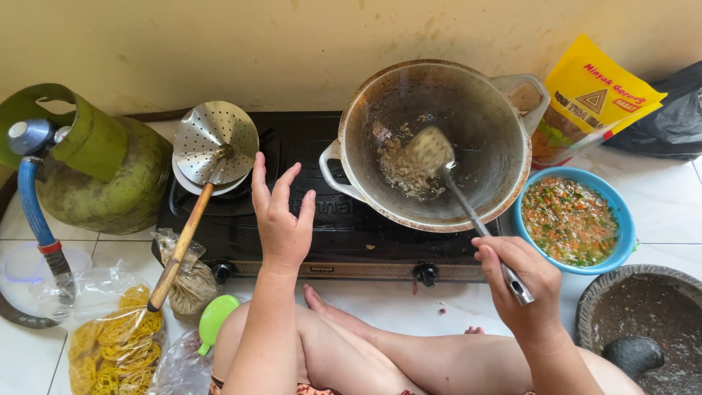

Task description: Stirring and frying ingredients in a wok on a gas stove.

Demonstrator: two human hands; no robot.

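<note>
The right hand has a closed grip on the metal handle of a spatula, whose blade lies in the browned food at the bottom of the wok on the black stove. The left hand hovers open, fingers spread, over the stove's front edge, holding nothing. A blue bowl sits just beside the wok's right rim; a perforated skimmer rests on the left burner.
</note>
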